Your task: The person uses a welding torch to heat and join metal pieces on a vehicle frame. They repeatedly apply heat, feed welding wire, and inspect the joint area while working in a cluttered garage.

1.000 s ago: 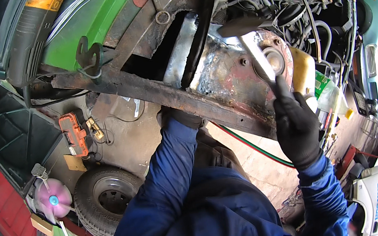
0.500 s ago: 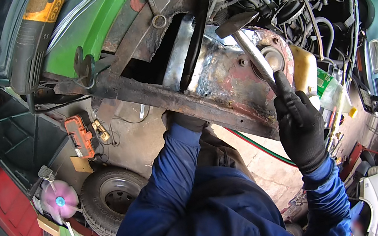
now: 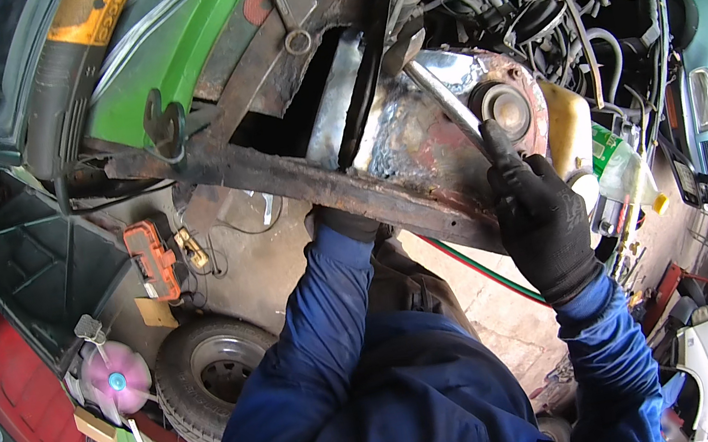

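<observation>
Your left hand (image 3: pixel 345 226) is part-hidden under the rusty rail (image 3: pixel 270 171); can't tell its grip. Your right hand (image 3: pixel 547 229) closes round the hammer (image 3: pixel 445 101), forefinger stretched along it, near the shiny panel (image 3: pixel 415 136).

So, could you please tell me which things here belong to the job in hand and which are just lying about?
In use:
Hammer, held in the right grip
Rusty rail, partly hiding the left grip
Patched metal panel, beside the rail

Apparently just lying about:
Ring spanner
Orange case
Wheel
</observation>
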A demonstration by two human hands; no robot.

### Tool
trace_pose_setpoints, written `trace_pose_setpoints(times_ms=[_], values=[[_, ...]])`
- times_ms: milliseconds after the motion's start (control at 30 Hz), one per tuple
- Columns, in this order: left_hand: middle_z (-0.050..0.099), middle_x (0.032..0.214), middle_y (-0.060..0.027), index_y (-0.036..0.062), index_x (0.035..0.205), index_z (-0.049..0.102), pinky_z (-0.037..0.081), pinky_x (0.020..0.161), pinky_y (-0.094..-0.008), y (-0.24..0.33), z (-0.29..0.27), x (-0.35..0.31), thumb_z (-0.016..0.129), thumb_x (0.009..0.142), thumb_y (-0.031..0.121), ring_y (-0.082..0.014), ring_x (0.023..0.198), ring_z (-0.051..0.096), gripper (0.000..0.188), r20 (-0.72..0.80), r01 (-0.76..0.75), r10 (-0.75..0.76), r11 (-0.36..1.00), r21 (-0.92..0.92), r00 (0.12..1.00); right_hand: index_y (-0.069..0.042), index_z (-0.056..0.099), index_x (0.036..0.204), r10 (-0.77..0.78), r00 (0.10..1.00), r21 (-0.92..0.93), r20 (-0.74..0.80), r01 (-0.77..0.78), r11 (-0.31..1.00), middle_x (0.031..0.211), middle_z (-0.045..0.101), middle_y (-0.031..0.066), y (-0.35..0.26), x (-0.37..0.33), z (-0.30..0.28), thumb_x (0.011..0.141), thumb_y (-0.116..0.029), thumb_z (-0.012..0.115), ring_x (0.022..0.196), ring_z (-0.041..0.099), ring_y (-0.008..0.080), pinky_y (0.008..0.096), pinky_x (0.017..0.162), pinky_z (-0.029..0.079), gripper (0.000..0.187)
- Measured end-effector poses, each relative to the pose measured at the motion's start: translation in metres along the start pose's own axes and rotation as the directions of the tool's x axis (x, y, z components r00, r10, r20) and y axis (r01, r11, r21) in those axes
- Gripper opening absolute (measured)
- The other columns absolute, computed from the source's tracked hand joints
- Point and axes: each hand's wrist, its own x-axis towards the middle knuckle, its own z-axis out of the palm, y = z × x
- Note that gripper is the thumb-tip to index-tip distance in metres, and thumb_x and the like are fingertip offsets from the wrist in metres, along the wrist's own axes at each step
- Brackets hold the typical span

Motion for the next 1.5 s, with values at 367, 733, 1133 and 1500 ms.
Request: trace_pose_setpoints(times_ms=[367,733,1133,1500], values=[[0.038,0.177,-0.0082,0.0147,0.173,0.034,0.035,0.131,-0.05,-0.027,-0.022,0.001,0.03,0.117,0.057,-0.0279,0.159,0.041,0.071,0.236,0.027,0.146,0.797,-0.603,0.961,-0.019,0.058,0.162,-0.016,0.998,0.056,-0.065,0.02,0.998,0.095,0.068,0.0149,0.017,-0.001,-0.011,0.093,0.002,0.064,0.079,0.072,0.0336,0.0426,0.072,0.059,0.072],[0.043,0.174,-0.0093,0.0142,0.173,0.034,0.04,0.128,-0.0516,-0.022,-0.008,0.003,0.03,0.117,0.056,-0.0284,0.155,0.046,0.069,0.246,0.219,0.309,0.12,-0.968,0.919,-0.004,0.059,0.159,-0.009,0.993,0.066,-0.119,0.017,0.998,0.106,0.075,0.0181,0.01,-0.025,-0.021,0.1,0.01,0.059,0.091,0.072,0.0271,0.0375,0.085,0.058,0.061],[0.044,0.173,-0.0104,0.0128,0.172,0.035,0.04,0.128,-0.0502,-0.009,0.002,0.009,0.031,0.118,0.051,-0.0285,0.155,0.046,0.067,0.254,0.233,0.176,0.132,-0.964,0.951,-0.016,0.06,0.16,-0.096,0.976,0.013,-0.194,0.1,0.995,0.099,0.071,0.0199,0.01,-0.018,-0.007,0.098,0.001,0.069,0.083,0.073,0.0334,0.0442,0.075,0.058,0.065],[0.044,0.172,-0.0115,0.0116,0.172,0.035,0.041,0.128,-0.0489,-0.005,0.007,0.008,0.032,0.119,0.047,-0.0286,0.154,0.047,0.064,0.253,0.236,0.109,0.146,-0.961,0.961,-0.002,0.06,0.157,-0.091,0.982,0.082,-0.163,0.105,0.991,0.111,0.076,0.0226,-0.001,-0.021,-0.01,0.102,0.004,0.066,0.089,0.074,0.029,0.0381,0.081,0.059,0.055]])
